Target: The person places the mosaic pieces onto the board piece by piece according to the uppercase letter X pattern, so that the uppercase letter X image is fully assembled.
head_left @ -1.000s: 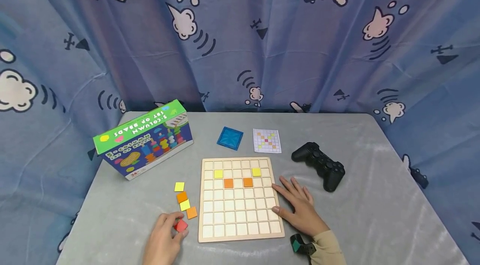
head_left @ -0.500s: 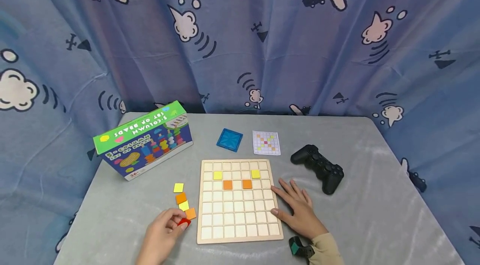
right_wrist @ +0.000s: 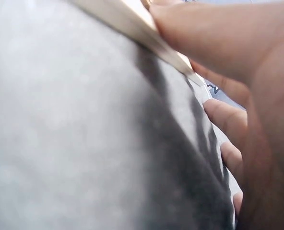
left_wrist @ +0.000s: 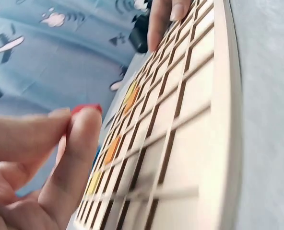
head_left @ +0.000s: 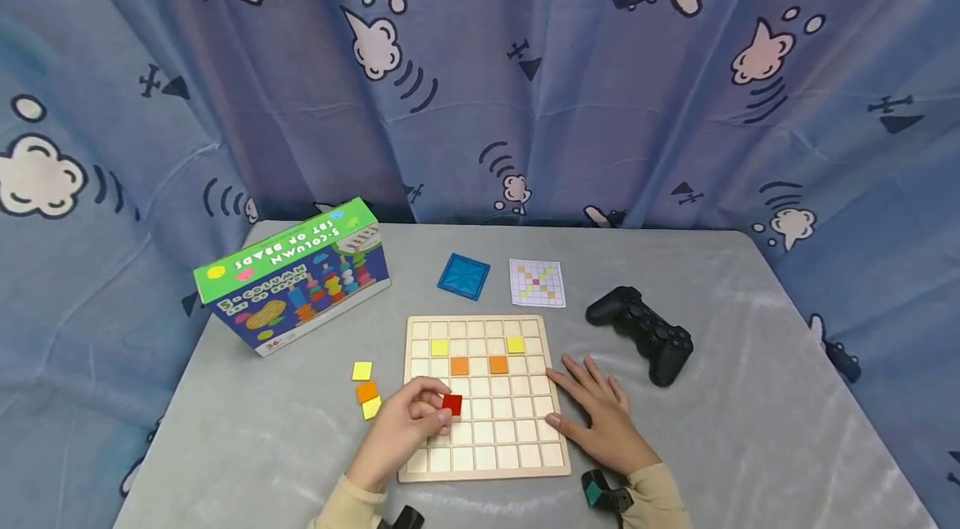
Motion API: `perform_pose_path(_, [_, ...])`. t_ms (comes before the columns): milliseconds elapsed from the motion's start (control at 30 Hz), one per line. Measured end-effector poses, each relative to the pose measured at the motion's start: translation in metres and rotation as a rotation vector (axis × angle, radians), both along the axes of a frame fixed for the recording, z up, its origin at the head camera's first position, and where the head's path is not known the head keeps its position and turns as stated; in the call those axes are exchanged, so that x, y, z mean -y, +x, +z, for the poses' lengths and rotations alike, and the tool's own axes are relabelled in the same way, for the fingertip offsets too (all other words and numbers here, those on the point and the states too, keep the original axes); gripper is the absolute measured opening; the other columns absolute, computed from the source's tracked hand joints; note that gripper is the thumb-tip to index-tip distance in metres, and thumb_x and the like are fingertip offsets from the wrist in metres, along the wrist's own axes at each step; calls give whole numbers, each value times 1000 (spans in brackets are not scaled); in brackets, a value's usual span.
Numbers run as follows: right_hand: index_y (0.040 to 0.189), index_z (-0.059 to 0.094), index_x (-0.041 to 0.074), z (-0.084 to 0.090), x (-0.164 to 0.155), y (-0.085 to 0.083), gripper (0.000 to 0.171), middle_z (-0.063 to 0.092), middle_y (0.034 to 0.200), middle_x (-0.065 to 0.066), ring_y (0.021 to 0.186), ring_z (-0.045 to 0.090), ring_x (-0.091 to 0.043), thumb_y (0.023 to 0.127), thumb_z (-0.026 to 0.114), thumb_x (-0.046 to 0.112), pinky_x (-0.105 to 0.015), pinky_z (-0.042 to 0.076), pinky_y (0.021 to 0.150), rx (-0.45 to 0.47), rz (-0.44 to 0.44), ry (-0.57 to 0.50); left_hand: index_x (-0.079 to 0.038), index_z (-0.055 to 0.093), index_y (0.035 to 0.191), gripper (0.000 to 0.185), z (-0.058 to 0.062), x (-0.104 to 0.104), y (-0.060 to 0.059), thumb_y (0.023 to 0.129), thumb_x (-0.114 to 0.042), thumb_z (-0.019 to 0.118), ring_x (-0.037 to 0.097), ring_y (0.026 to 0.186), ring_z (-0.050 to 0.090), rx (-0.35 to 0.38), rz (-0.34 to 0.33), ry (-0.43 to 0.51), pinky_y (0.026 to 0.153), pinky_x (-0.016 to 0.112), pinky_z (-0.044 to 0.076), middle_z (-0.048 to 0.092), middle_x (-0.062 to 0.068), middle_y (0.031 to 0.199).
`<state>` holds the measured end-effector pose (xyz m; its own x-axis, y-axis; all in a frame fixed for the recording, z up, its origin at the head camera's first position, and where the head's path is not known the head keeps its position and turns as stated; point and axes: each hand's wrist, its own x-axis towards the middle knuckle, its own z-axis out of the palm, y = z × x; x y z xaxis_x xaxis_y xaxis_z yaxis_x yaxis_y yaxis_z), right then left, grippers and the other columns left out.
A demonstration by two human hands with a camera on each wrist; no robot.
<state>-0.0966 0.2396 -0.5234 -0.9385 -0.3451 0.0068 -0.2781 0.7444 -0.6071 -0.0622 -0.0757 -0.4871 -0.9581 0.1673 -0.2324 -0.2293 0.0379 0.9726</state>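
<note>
My left hand (head_left: 405, 427) pinches a small red square tile (head_left: 452, 405) between thumb and fingertips. In the left wrist view, the red tile (left_wrist: 86, 108) shows as a thin edge above the fingertip, over the wooden grid board (left_wrist: 221, 143). Two yellow tiles, one of them a yellow tile (head_left: 515, 344) at the upper right, and two orange tiles, one an orange tile (head_left: 459, 366), sit in cells of the board (head_left: 483, 478). My right hand (head_left: 606, 422) has its fingers spread, with thumb and forefinger touching the board's right edge.
Left of the board lie a yellow tile (head_left: 362, 371), an orange tile (head_left: 367, 391) and another yellow tile (head_left: 371, 407). Behind it are a blue square packet (head_left: 463, 276) and a pattern card (head_left: 537, 283). A game controller (head_left: 641, 335) lies right, a toy box (head_left: 294, 279) stands left.
My left hand has lifted the red tile from beside the loose tiles and carried it right and forward over the board. One loose orange tile is now hidden. The right hand has stayed put.
</note>
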Motion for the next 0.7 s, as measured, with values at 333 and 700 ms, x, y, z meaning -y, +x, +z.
perform_pose_path(333, [143, 43, 34, -2, -2, -2, 63, 28, 156, -4, 145, 11, -38, 87, 64, 50, -66, 1, 106, 7, -7, 18, 1, 60, 105, 22, 0, -30, -31, 85, 5, 66, 21, 69, 66, -20, 7, -86, 65, 31, 57, 56, 12, 84])
perform_pose_path(700, [143, 43, 32, 0, 0, -1, 63, 29, 156, -5, 145, 11, -39, 87, 64, 50, -66, 1, 106, 14, -3, 19, 0, 61, 103, 16, -2, -43, -36, 87, 1, 65, 18, 62, 65, -108, 8, -254, 57, 24, 54, 59, 7, 77])
